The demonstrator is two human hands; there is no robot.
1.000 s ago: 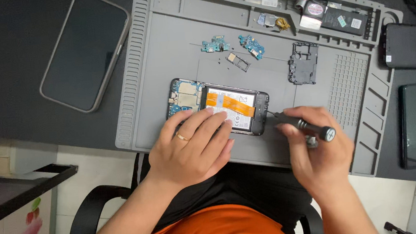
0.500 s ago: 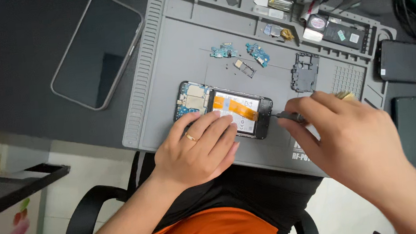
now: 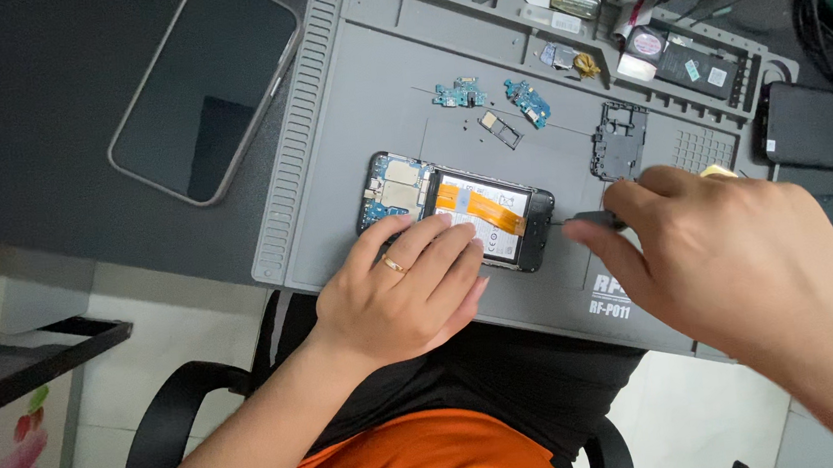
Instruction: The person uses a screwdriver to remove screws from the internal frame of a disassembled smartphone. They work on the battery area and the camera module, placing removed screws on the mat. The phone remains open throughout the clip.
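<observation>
Opened phone half hidden under flat left hand, right hand grip closed on mostly hidden screwdriver

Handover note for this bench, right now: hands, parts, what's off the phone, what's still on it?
Left hand: flat on the opened phone, pinning it to the grey repair mat.
Right hand: grips a dark screwdriver, tip at the phone's right end.
Off: back cover gone, black inner frame and two small blue boards lie on the mat above.
Still on: battery with orange flex, main board.
</observation>
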